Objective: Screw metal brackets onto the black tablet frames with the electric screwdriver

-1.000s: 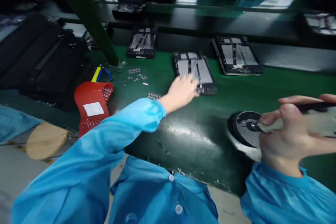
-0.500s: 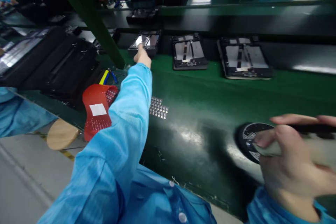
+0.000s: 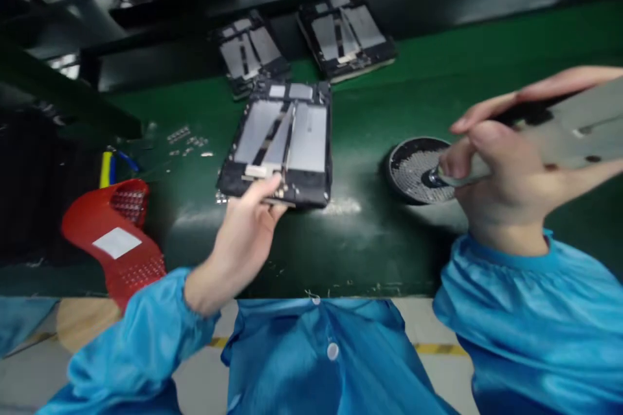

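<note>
My left hand (image 3: 243, 233) grips the near edge of an opened tablet chassis (image 3: 282, 139), dark-framed with grey panels, lying on the green belt (image 3: 438, 65) in front of me. My right hand (image 3: 491, 175) holds a grey electric screwdriver (image 3: 559, 130), its tip resting in a round black screw dish (image 3: 413, 168) to the right of the chassis.
Two more opened chassis (image 3: 248, 55) (image 3: 343, 32) lie farther back on the belt. A red perforated scoop (image 3: 117, 233) with a white label and yellow-handled pliers (image 3: 106, 168) sit at the left. Small loose screws (image 3: 187, 139) are scattered left of the chassis.
My left hand reached to a far chassis and has pulled it toward me to the near part of the belt. The right hand stays at the screw dish with the screwdriver.
</note>
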`<action>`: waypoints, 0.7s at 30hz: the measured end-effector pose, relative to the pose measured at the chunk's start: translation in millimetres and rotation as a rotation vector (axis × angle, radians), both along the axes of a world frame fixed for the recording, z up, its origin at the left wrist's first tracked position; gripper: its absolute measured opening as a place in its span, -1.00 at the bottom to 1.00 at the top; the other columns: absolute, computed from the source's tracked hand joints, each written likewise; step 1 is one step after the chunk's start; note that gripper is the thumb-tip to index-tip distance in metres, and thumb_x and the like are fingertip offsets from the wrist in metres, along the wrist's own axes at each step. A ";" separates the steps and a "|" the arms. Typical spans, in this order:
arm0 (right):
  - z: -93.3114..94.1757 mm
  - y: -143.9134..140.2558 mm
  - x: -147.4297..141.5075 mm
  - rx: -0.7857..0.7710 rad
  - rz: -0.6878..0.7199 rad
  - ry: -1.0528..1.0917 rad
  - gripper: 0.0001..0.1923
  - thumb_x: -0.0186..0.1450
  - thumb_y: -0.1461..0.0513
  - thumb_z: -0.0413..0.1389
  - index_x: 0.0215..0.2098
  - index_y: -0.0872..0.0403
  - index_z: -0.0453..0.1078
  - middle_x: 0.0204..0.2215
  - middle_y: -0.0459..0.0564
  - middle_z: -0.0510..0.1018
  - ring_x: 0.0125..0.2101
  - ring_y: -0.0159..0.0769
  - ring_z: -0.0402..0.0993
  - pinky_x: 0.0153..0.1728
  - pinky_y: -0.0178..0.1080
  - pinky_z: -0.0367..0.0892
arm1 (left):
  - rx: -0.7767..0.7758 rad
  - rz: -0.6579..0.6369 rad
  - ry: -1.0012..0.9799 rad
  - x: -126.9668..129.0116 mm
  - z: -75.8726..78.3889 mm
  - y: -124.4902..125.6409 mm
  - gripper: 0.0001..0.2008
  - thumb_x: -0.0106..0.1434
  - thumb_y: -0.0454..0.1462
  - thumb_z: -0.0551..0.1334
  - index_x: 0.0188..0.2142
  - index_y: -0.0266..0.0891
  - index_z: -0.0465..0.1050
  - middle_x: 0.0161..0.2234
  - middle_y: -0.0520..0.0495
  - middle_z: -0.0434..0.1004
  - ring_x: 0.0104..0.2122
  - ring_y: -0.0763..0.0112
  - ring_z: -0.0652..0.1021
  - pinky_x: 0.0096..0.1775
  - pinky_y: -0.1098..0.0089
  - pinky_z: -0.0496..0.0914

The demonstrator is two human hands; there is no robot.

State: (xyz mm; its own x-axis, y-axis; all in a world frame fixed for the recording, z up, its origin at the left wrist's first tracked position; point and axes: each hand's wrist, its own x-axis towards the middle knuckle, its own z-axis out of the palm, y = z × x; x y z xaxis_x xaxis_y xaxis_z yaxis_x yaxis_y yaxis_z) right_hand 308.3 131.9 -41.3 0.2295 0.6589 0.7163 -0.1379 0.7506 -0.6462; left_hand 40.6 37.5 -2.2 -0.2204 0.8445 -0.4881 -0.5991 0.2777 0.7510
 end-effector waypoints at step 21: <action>-26.8 10.1 20.7 0.148 -0.018 -0.124 -0.71 0.46 0.39 0.25 0.13 0.17 0.56 -0.33 -0.11 0.38 -0.49 -0.62 0.45 -0.55 -0.53 0.20 | 0.053 -0.818 1.705 -135.4 8.0 62.0 -0.09 -0.11 0.32 0.62 0.13 -0.06 0.66 0.01 -0.23 0.46 0.12 -0.39 0.55 0.04 -0.21 0.44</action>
